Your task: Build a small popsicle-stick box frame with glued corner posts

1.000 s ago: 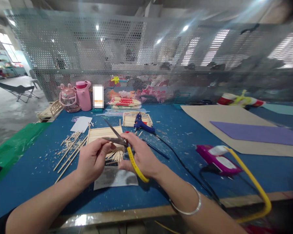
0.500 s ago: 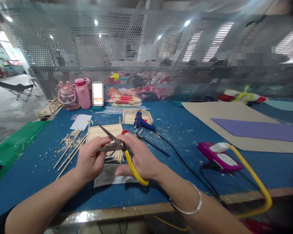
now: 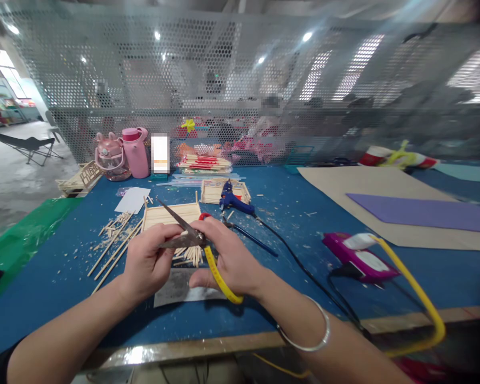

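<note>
Scissors (image 3: 190, 233) with their blades spread are in my right hand (image 3: 234, 258), one handle wrapped in yellow tape, the other red. Close to the lower blade, my left hand (image 3: 150, 261) is pinched at a small pale piece, probably a stick end, mostly hidden by the fingers. Behind both hands lies a flat panel of wooden sticks (image 3: 170, 214) with upright corner sticks. A pile of short cut sticks (image 3: 192, 257) shows between the hands, above a grey sheet (image 3: 174, 288).
Long sticks (image 3: 118, 250) and scraps lie left. A blue glue gun (image 3: 236, 202) rests by a small wooden frame (image 3: 212, 192), with pliers (image 3: 254, 240) nearer. A purple power strip (image 3: 362, 258) with a yellow cable is right. Pink bottles (image 3: 136, 154) stand at the back.
</note>
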A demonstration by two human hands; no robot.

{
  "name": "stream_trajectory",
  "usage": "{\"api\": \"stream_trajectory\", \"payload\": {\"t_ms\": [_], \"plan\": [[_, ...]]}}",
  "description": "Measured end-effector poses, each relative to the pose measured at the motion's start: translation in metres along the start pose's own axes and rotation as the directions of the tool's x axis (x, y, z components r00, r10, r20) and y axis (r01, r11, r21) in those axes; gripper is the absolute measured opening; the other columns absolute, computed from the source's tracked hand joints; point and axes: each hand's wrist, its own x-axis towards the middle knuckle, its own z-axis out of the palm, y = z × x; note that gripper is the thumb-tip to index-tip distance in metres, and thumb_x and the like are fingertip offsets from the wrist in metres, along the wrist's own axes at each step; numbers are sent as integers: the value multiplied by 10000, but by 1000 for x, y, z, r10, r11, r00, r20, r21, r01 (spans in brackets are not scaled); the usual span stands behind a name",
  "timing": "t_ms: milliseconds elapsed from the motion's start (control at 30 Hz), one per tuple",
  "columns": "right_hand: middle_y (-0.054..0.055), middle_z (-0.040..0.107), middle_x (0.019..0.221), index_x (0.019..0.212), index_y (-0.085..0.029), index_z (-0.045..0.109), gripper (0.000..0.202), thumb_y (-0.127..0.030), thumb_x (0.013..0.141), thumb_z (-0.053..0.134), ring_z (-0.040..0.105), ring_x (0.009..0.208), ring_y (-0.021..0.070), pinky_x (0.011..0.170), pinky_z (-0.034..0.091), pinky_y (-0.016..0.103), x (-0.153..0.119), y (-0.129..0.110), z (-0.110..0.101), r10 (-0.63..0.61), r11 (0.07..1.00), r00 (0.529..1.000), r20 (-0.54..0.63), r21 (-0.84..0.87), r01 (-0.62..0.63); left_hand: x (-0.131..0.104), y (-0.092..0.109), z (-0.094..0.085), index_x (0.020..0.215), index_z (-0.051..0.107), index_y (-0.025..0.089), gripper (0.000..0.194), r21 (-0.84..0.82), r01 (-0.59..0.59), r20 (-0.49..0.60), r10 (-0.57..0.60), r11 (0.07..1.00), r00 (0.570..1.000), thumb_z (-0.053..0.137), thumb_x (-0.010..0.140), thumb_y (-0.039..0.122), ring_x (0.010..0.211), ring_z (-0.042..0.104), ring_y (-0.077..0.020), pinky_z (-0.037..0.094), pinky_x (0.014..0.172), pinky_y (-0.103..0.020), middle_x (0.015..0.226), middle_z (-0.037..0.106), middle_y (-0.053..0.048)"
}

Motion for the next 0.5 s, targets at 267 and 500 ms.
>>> {"api": "stream_trajectory", "payload": {"t_ms": [267,500], "plan": [[67,527,915,1145,-167,455,707,-689,673,527,490,812,188,730,417,323,-1,2,-1,-13,1000,1000,7,-4,13,4,5,-1,865,596,181,164,34,-35,-22,36,999,999,486,777,98,609,619,-123,468,556,-201,719,682,-23],[57,526,835,1091,-146,505,611,-661,777,403,486,746,161,676,410,282,-2,0,2,40,998,999,-4,-55,-40,7,12,-3,827,627,164,159,80,-28,-35,31,996,999,477,807,119,623,639,-118,477,581,-188,723,703,-28]]}}
